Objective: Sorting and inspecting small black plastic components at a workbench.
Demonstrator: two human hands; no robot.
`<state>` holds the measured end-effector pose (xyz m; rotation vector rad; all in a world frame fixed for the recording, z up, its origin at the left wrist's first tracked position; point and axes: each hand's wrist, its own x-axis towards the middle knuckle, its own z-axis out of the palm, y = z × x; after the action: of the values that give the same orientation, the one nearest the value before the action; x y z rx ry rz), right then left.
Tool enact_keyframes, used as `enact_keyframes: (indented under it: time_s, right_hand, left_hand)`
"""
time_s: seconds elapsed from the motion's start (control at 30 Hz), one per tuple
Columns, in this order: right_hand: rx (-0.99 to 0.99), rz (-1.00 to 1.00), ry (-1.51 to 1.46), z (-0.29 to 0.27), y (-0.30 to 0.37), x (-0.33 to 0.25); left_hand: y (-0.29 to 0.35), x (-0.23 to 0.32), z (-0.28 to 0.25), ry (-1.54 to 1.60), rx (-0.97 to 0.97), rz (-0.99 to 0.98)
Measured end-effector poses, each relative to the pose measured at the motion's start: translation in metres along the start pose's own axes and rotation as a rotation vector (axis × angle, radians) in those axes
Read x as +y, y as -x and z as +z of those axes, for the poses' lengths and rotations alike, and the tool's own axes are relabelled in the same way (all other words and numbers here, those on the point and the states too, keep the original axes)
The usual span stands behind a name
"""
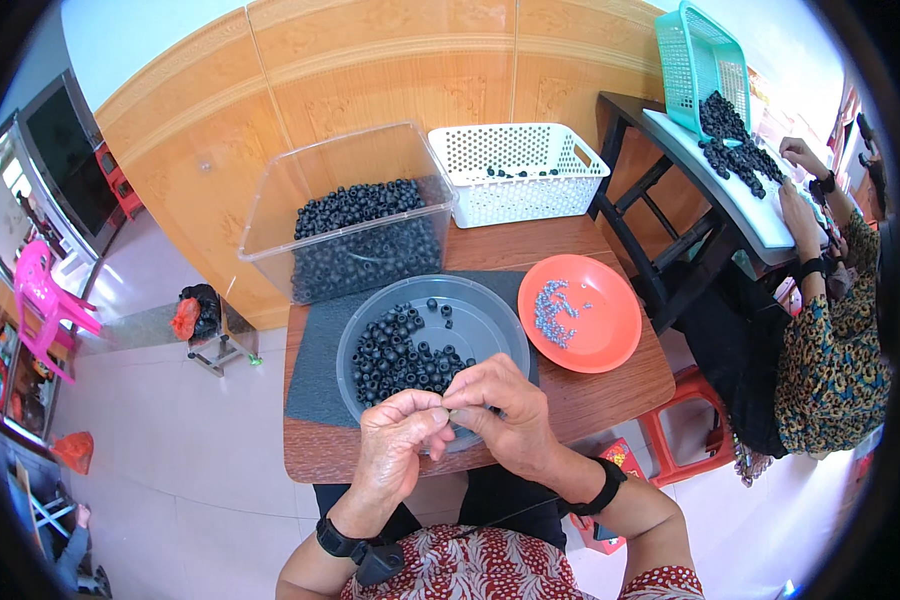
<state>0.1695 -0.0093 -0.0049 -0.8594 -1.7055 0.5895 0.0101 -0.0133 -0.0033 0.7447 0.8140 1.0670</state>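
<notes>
My left hand and my right hand meet over the near edge of a round grey basin. Fingertips of both are pinched together around something too small to make out. Black round bead-like pieces with holes lie heaped in the left part of the basin. To its right, an orange plate carries many tiny silvery-blue pieces. Behind the basin stands a clear plastic bin partly filled with more black pieces.
A white perforated basket with a few black pieces sits at the table's back. At right, a co-worker's hands work by a black heap near a tipped green basket. A red stool stands beside the wooden table.
</notes>
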Motion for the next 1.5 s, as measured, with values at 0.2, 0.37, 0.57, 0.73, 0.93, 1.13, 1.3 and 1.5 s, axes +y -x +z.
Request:
enact_keyframes:
  time_s: [0.2,0.37,0.57,0.73,0.93,1.13,1.3,1.5]
  right_hand:
    - [-0.008,-0.037,-0.005,-0.003,0.006,-0.006]
    - [-0.003,0.016,0.016,-0.006,0.012,-0.019]
    - [0.054,-0.176,0.292,-0.001,0.021,-0.024]
    - [0.112,-0.289,0.34,-0.002,0.028,-0.027]
    - [0.151,-0.312,0.332,-0.004,0.04,-0.028]
    - [0.171,-0.472,0.354,0.002,0.042,-0.029]
    - [0.169,-0.541,0.409,0.006,0.04,-0.017]
    - [0.135,-0.563,0.496,0.014,0.028,-0.011]
  left_hand:
    - [0.003,-0.006,0.003,0.113,-0.009,0.007]
    - [0.008,-0.007,0.008,0.187,-0.002,0.018]
    - [0.016,-0.01,0.022,0.118,0.06,0.072]
    - [0.034,-0.01,0.029,0.033,0.038,0.11]
    - [0.055,-0.011,0.027,-0.176,-0.065,0.078]
    - [0.061,-0.018,0.029,-0.178,-0.013,0.178]
    - [0.055,-0.018,0.029,-0.103,0.028,0.172]
    - [0.039,-0.016,0.014,-0.076,0.028,0.142]
